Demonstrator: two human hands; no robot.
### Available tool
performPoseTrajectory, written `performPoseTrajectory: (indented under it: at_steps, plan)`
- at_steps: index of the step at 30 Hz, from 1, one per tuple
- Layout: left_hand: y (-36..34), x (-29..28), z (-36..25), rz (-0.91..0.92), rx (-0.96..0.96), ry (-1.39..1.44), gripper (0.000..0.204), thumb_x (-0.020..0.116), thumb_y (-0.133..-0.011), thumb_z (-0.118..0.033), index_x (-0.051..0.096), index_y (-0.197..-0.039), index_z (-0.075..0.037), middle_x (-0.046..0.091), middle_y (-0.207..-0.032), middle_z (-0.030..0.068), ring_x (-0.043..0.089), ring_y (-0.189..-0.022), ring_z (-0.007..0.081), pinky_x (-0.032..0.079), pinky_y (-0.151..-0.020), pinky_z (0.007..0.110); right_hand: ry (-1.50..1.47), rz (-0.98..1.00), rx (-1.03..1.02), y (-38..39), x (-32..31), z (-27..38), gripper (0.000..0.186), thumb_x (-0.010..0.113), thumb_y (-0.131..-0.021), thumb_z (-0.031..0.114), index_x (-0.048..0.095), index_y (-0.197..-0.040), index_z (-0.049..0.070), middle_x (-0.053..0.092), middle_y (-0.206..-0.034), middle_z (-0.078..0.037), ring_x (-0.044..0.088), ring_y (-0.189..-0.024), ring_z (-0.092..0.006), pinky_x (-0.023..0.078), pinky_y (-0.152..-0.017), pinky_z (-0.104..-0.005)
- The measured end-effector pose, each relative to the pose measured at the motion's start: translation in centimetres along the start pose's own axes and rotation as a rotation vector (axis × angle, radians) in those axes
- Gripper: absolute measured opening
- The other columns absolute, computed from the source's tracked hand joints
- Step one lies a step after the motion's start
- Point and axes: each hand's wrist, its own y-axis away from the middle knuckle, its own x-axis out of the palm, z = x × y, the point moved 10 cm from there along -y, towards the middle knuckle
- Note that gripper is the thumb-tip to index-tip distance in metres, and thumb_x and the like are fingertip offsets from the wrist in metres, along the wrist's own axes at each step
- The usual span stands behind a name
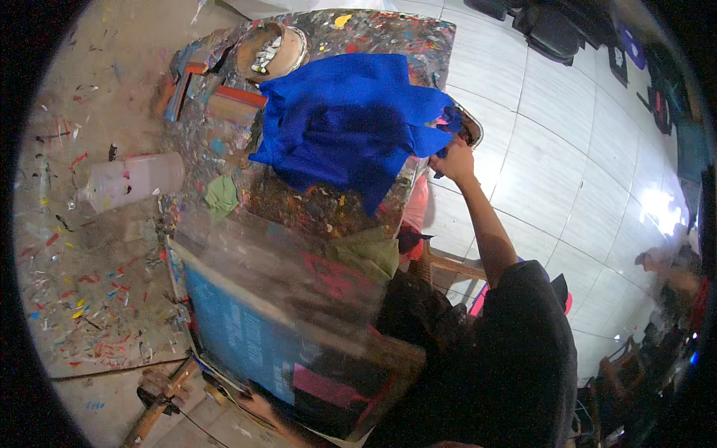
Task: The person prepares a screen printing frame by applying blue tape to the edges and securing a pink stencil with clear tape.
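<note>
My right hand reaches to the far right edge of the paint-stained table. Its fingers are closed beside a round container; a bit of dark blue shows under them, but what they grip is hidden. Just left of that hand, a bright blue cloth lies spread and creased over the table. My left hand is low in the view, closed on the edge of a screen printing frame. The frame has a blue mesh with pale lettering and a pink patch, and sits tilted and partly blurred close to my body.
A tub with whitish lumps stands at the back, near squeegees with orange edges. A green rag lies left of the cloth. On the left, a translucent plastic container lies on the paint-spattered floor. Pale tiles extend right.
</note>
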Motion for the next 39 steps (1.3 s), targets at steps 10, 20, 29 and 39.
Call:
performPoseTrajectory:
  at_steps: [10,20,29,39]
  plan:
    - [0.1,-1.4,3.9,0.006,-0.074,-0.191,0.069,0.067,-0.087,-0.043,0.045,-0.124,0.011,0.048,-0.128,0.0321,0.05,-0.111,0.0442,0.04,-0.095,0.051,-0.176,-0.229,-0.1,-0.1,-7.1,3.7,0.02,0.061,-0.079,0.018,0.066,-0.086,0.0,0.064,-0.09,-0.018,0.06,-0.083,-0.0346,0.049,-0.072,-0.0451]
    - [1.8,1.2,-1.4,0.028,-0.237,-0.018,0.089,0.061,-0.089,-0.049,0.023,-0.147,0.009,0.041,-0.141,0.0326,0.044,-0.129,0.0455,0.035,-0.107,0.049,-1.098,0.044,0.42,0.9,-18.2,4.6,0.016,0.051,-0.096,0.022,0.06,-0.099,0.009,0.058,-0.084,0.002,0.05,-0.066,-0.0084,0.041,-0.06,-0.0224]
    - [3.4,0.2,-6.7,-0.023,-0.233,0.009,0.081,0.065,-0.086,-0.046,0.038,-0.139,0.009,0.049,-0.136,0.0305,0.048,-0.124,0.0445,0.037,-0.104,0.048,-1.278,0.263,0.005,8.4,-31.8,22.7,0.045,0.064,-0.084,-0.004,0.05,-0.126,0.001,0.064,-0.112,-0.011,0.062,-0.099,-0.0184,0.051,-0.082,-0.0281]
    - [10.4,-7.0,-5.7,-0.234,-0.195,0.532,0.048,0.069,-0.088,-0.023,0.054,-0.126,0.002,0.06,-0.121,0.0186,0.057,-0.114,0.0295,0.043,-0.097,0.04,-0.653,0.372,-0.66,15.4,-38.1,35.2,0.021,0.052,-0.092,0.002,0.067,-0.105,-0.004,0.066,-0.114,-0.017,0.06,-0.11,-0.0263,0.042,-0.1,-0.0358]
